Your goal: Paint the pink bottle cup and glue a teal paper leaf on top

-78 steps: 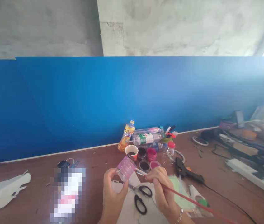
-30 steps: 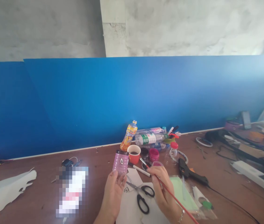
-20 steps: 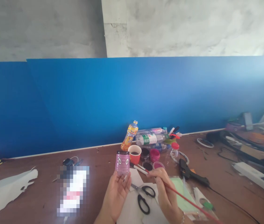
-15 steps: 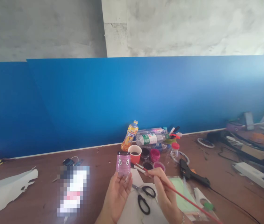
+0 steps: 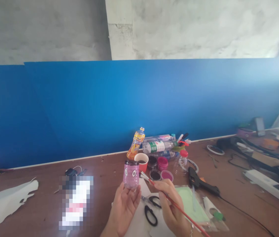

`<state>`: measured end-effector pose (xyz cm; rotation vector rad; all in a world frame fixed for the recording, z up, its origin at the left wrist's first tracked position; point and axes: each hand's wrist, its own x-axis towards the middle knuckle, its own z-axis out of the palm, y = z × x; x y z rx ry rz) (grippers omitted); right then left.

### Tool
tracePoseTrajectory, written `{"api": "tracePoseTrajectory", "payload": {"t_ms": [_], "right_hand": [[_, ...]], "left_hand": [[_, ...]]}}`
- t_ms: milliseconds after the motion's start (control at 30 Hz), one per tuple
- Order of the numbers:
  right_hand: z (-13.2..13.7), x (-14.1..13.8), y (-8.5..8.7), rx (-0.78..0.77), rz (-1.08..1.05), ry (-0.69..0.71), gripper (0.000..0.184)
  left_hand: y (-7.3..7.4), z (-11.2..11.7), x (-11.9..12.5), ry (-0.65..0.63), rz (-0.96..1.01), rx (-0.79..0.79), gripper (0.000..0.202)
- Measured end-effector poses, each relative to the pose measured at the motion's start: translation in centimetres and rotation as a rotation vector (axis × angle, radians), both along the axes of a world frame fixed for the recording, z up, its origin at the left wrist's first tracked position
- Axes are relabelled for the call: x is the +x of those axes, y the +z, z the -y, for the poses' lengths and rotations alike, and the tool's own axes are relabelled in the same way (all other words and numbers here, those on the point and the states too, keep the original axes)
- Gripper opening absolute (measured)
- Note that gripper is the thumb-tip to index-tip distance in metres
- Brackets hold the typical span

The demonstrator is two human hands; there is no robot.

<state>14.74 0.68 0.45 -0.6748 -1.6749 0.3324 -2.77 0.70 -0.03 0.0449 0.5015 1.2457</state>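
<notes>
My left hand [image 5: 124,207] holds a small purple painted bottle piece [image 5: 131,173] upright by its lower end; two stuck-on eyes face me. My right hand [image 5: 170,205] pinches a long red-handled paintbrush [image 5: 179,208], its bristle tip just right of the purple piece, beside it. Black-handled scissors [image 5: 151,210] lie on white paper [image 5: 139,223] between my hands. Behind the brush tip stand a red paper cup [image 5: 141,161] and open paint pots [image 5: 161,163].
Plastic bottles [image 5: 154,146] and markers lie against the blue board [image 5: 139,105]. A black glue gun [image 5: 201,182] with its cord lies to the right, near a green sheet [image 5: 191,204]. Cables and a power strip [image 5: 267,181] crowd the far right. White cut paper [image 5: 3,204] lies left.
The purple piece was tilted sideways with the brush on it; my left hand has turned it upright with the eyes toward me. The brush came off it and now hovers beside it.
</notes>
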Motion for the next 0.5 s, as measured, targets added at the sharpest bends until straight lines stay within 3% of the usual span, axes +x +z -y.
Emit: {"api": "tracePoseTrajectory", "payload": {"t_ms": [133,333,500], "right_hand": [[0.0,-0.3,0.2,-0.055,-0.095,0.065,0.023],[-0.2,-0.7,-0.6,-0.331,-0.455,0.131,0.01],[-0.2,-0.7,-0.8,-0.375,-0.518,0.194,0.009]], "left_hand": [[-0.1,0.2,-0.1,-0.038,0.009,0.015,0.025],[-0.2,0.4,-0.2,-0.106,0.067,0.082,0.029],[-0.1,0.5,-0.2,-0.147,0.107,0.126,0.026]]}}
